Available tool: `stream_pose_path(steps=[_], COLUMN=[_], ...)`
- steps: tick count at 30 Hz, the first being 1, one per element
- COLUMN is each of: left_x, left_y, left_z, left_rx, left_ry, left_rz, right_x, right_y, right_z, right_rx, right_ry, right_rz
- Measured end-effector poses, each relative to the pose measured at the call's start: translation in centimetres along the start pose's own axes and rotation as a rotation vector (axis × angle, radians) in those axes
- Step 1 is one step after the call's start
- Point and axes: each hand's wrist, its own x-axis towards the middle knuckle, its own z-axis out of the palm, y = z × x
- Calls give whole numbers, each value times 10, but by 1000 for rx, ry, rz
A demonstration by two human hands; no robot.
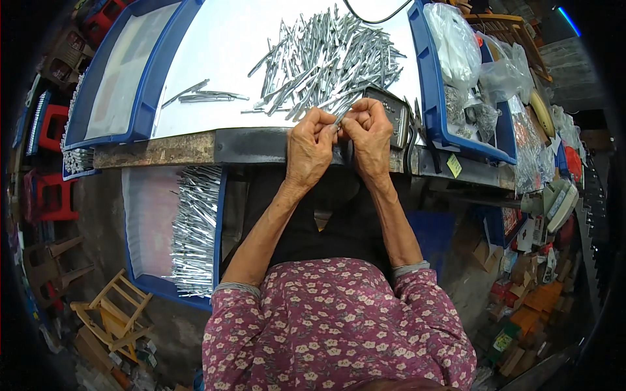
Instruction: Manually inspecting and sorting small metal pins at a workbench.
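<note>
At the near edge of the white-topped table, both hands meet with their fingertips almost touching. My left hand [308,148] is closed in a pinch, and so is my right hand [370,138]. Between them they grip a thin metal strip [340,119], partly covered by the fingers. Just beyond lies a large heap of similar silvery metal strips [332,55]. A few more strips [212,97] lie apart to the left. Against the right hand sits a dark shallow tray [395,112], its contents hard to make out.
A blue bin [145,107] stands at the table's left; another blue bin [432,85] on the right holds plastic bags and small metal parts. Pliers-like tools [417,133] lie beside it. Below the table, a blue crate [173,285] holds many strips. A wooden stool [117,306] stands lower left.
</note>
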Motion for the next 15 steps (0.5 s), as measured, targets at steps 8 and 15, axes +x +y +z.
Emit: stream_pose_path(steps=[8, 15], left_x=[2, 5], left_y=[5, 7], left_z=[-9, -10], left_rx=[-217, -272], left_ry=[-55, -158], left_rz=[-205, -250], right_x=[5, 9], right_y=[-11, -11], right_z=[-4, -11], right_rx=[-119, -96], right_ry=[-78, -145], right_rz=[-5, 11])
